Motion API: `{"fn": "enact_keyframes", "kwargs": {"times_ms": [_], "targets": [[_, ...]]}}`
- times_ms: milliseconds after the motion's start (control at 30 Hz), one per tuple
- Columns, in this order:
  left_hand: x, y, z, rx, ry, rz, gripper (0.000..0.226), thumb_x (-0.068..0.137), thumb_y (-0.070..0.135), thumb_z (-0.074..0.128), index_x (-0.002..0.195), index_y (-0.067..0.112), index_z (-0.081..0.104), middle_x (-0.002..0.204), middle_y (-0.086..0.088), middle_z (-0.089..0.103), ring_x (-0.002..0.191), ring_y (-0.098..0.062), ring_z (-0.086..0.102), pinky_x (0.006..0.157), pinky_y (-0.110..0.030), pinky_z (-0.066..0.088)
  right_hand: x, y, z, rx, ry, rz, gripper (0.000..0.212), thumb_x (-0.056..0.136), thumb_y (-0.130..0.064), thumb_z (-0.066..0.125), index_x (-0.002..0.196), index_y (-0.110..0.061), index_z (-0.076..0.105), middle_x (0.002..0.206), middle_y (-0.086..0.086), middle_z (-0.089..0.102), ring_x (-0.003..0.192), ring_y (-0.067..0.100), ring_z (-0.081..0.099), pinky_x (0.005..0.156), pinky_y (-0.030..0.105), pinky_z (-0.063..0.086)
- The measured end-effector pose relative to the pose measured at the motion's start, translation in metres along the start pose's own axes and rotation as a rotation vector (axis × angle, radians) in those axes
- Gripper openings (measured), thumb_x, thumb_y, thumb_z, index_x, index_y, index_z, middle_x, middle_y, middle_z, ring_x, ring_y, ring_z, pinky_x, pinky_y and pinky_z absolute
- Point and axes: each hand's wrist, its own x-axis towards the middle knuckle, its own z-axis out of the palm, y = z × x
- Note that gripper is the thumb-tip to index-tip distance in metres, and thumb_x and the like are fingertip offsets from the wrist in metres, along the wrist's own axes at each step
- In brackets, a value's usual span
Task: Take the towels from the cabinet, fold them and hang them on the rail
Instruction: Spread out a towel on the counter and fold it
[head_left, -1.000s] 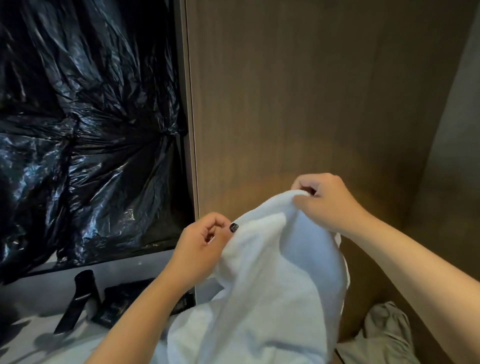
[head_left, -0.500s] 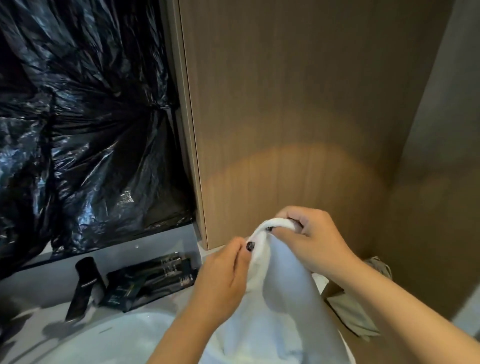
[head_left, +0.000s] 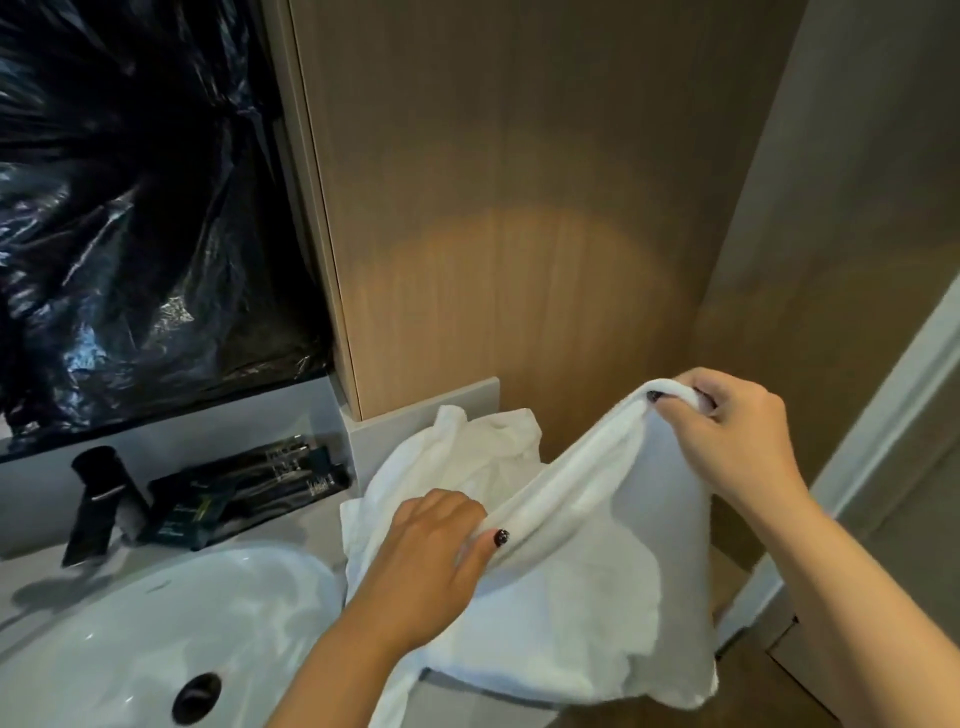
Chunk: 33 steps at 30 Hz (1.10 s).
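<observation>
Towel (head_left: 587, 561) stretched between left hand (head_left: 431, 551) low and right hand (head_left: 737, 441) higher, sink (head_left: 130, 623) to its left, faucet (head_left: 101, 493) behind sink, packets (head_left: 249, 483) right of faucet, plastic sheeting (head_left: 145, 208) above them, wood panel (head_left: 519, 208) behind towel.

2 hands (head_left: 431, 561) (head_left: 737, 436), 1 towel (head_left: 587, 571), 1 sink (head_left: 130, 634), 1 faucet (head_left: 98, 499).

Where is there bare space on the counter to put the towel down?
Bare strip of counter between the black faucet and the sink rim, and the basin itself. Crowded: dark packets at the back, crumpled towel right of them.
</observation>
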Motion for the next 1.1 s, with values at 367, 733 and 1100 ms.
{"fn": "enact_keyframes", "kwargs": {"times_ms": [367,733,1100], "targets": [[0.011,0.128,0.014,-0.453,0.307,0.093,0.022,0.097,0.029,0.046,0.079,0.040,0.054,0.079,0.022,0.059,0.075,-0.004,0.056,0.064,-0.009,0.038,-0.053,0.007,-0.061,0.016,-0.789,-0.238,0.029,0.088,-0.028,0.070,0.108,-0.048,0.064,0.051,-0.015,0.048,0.050,0.005,0.039,0.054,0.019,0.031],[-0.026,0.195,0.041,-0.524,0.396,-0.129,0.014,0.091,0.024,0.068,0.078,0.029,0.069,0.081,0.017,0.067,0.080,-0.007,0.063,0.064,-0.011,0.045,-0.106,0.038,-0.092,0.104,-0.791,-0.289,0.020,0.084,-0.038,0.071,0.081,-0.018,0.067,0.060,0.005,0.053,0.053,0.008,0.041,0.052,0.028,0.033],[-0.043,0.177,0.036,-0.575,0.204,-0.147,0.039,0.085,0.062,0.048,0.069,0.028,0.057,0.064,0.009,0.055,0.060,-0.005,0.048,0.058,-0.018,0.037,-0.091,0.039,-0.091,-0.007,-0.381,-0.373,0.012,0.093,-0.033,0.061,0.085,-0.029,0.067,0.065,-0.014,0.058,0.058,0.013,0.054,0.052,0.040,0.047]]}}
